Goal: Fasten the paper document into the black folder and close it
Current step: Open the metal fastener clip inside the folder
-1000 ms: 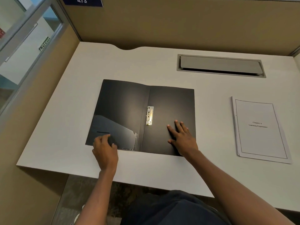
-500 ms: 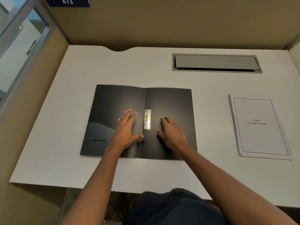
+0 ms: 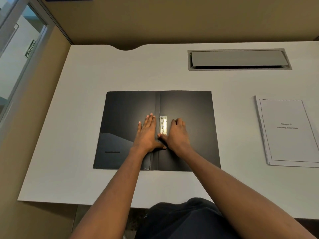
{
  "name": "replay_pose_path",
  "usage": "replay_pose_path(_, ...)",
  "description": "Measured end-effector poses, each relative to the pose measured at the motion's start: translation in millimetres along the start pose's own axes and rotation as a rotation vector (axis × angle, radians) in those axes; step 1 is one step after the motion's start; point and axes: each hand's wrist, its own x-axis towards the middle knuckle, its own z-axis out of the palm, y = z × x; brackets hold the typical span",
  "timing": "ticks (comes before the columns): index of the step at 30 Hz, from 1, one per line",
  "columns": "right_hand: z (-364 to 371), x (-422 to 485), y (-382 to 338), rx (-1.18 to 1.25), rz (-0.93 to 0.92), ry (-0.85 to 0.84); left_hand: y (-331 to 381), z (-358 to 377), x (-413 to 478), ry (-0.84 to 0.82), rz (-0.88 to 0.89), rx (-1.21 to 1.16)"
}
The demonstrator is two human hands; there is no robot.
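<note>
The black folder [image 3: 189, 109] lies open and flat on the white desk [image 3: 86, 118]. A metal clip fastener [image 3: 163, 125] sits just right of its spine. My left hand [image 3: 146, 133] rests flat on the left inner cover, fingers extended, beside the clip. My right hand [image 3: 177, 133] lies on the right cover with fingers curled; its thumb touches the clip's lower end. The paper document [image 3: 288, 131], a stapled white stack with a printed title, lies on the desk to the right, apart from the folder.
A grey cable hatch [image 3: 239, 59] is set into the desk at the back right. Tan partition walls close the back and left. A glass panel [image 3: 15, 57] stands at the far left. The desk's front edge runs close to my body.
Both hands have moved in toward the clip. My left hand slid up beside the spine, and my right thumb now touches the clip's lower end. The folder stays open.
</note>
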Motion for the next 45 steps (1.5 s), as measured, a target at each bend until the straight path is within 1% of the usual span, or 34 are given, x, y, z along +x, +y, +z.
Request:
replay_pose_path(6, 4.6, -2.6, -6.3, -0.066, 0.020, 0.049, -3.2, 5.3, 2.6, 0.002, -0.007, 0.012)
replay_pose_path(10, 4.6, -1.9, -10.0, -0.088, 0.033, 0.046, -7.0, 7.8, 4.0, 0.013, 0.001, 0.012)
replay_pose_path(16, -2.4, -0.9, -11.1, -0.031, 0.038, 0.019, -8.1, 6.9, 4.1, 0.004, 0.001, 0.009)
replay_pose_path(19, -8.3, -3.0, -11.9, 0.047, 0.046, -0.001, -7.0, 5.6, 3.8, 0.002, -0.005, 0.013)
replay_pose_path(22, -12.9, -6.9, -15.3, 0.186, 0.026, 0.029, -6.0, 4.8, 2.5, 0.009, -0.008, 0.019)
replay_pose_path(24, -14.9, -8.0, -18.7, 0.263, -0.014, 0.062, -5.2, 4.7, 1.3, 0.015, -0.009, 0.029)
replay_pose_path(29, -20.3, -1.3, -20.1, 0.364, -0.139, 0.080, -3.0, 2.7, -0.2, 0.005, -0.006, 0.037)
replay_pose_path(33, -25.6, 12.3, -21.1, 0.428, -0.173, 0.093, -0.9, 1.4, -0.8, -0.003, -0.011, 0.044)
replay_pose_path(37, -31.6, 33.4, -21.6, 0.416, -0.178, 0.133, 0.1, 0.5, -2.3, 0.011, -0.008, 0.035)
replay_pose_path(40, -34.1, 49.7, -22.3, 0.379, -0.163, 0.129, 0.2, -0.4, -2.4, 0.004, -0.009, 0.040)
replay_pose_path(45, -37.2, 80.6, -22.3, 0.340, -0.120, 0.039, -0.2, 0.1, -0.7, 0.000, -0.009, 0.046)
